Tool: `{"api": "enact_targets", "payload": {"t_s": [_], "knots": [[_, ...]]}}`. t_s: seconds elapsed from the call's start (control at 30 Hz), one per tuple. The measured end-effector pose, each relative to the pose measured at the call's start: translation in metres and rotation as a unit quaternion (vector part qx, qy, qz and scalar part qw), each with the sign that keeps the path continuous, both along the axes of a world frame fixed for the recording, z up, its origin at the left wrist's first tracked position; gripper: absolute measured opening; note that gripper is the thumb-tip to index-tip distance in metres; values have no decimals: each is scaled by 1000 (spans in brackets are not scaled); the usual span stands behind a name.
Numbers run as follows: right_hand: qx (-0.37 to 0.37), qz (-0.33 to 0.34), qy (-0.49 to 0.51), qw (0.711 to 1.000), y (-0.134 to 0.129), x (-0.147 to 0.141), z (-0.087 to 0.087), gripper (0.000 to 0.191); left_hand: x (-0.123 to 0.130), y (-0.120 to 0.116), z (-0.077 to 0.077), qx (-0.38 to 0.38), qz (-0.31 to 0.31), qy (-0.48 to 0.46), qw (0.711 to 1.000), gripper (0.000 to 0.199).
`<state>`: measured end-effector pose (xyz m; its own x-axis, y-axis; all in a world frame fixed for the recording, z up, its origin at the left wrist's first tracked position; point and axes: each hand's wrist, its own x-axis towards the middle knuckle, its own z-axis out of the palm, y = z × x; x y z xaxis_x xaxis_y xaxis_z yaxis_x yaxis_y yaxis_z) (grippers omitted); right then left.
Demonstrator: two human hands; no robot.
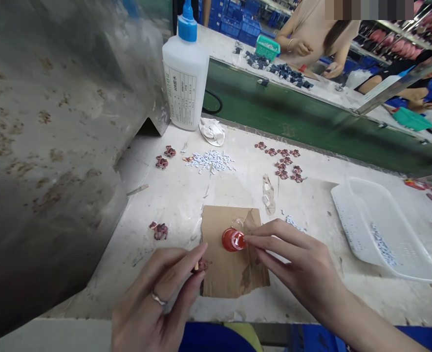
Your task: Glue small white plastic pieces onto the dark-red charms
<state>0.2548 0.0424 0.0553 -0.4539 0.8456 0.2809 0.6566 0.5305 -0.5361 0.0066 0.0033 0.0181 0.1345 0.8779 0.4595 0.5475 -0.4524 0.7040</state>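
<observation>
My left hand (pixel 164 288), with a ring on one finger, pinches a small dark red piece (pixel 202 264) between thumb and fingertips over the left edge of a brown cardboard square (pixel 230 274). My right hand (pixel 296 261) reaches in from the right with its fingertips touching a small red cap (pixel 232 240) that sits on the cardboard. More of the small dark red pieces lie in groups at the left (pixel 160 230), at the far left (pixel 164 157) and at the far right (pixel 284 161). A heap of tiny white bits (pixel 211 160) lies between them.
A white glue bottle with a blue cap (pixel 185 73) stands at the back. A white perforated tray (pixel 380 227) lies at the right. A big stained metal housing (pixel 54 146) fills the left. Beyond a green conveyor belt (pixel 311 122), another person's hands work over dark parts.
</observation>
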Motion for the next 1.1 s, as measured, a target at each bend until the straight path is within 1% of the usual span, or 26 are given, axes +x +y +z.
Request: {"api": "enact_targets", "payload": {"t_s": [0.13, 0.2, 0.27, 0.33, 0.43, 0.53, 0.63, 0.77, 0.87, 0.93, 1.03, 1.1], "knots": [[-6, -12, 26, 1000, -4, -1, 0, 25, 5, -1, 1, 1, -10, -15, 1000, 38], [-27, -35, 73, 996, -6, -3, 1, 26, 11, -2, 4, -14, 6, -38, 999, 38], [-63, -62, 134, 987, -10, -8, 4, 26, 15, -4, 6, -31, 15, -67, 997, 33], [-96, -75, 185, 975, -13, -14, 6, 26, 18, -4, 7, -44, -7, -76, 996, 28], [-116, -60, 234, 963, -18, -24, 9, 26, 20, -3, 9, -56, -36, -56, 996, 27], [-121, -43, 275, 953, -23, -32, 9, 25, 20, -5, 9, -58, -42, -67, 995, 26], [-129, -41, 298, 945, -26, -36, 6, 23, 19, -7, 9, -65, -54, -67, 994, 27], [-139, -44, 297, 944, -26, -39, 2, 21, 21, -6, 7, -50, -49, -56, 996, 29], [-127, -39, 286, 949, -26, -39, 1, 22, 23, -5, 6, -54, -31, -61, 996, 27], [-100, -25, 259, 960, -28, -37, 1, 25, 24, -5, 6, -61, -28, -64, 996, 27], [-35, 1, 175, 984, -36, -33, 3, 36, 24, -8, 6, -66, -28, -67, 995, 27], [-5, 8, 126, 992, -41, -30, 4, 43, 24, -8, 6, -68, -27, -78, 994, 27]]}}
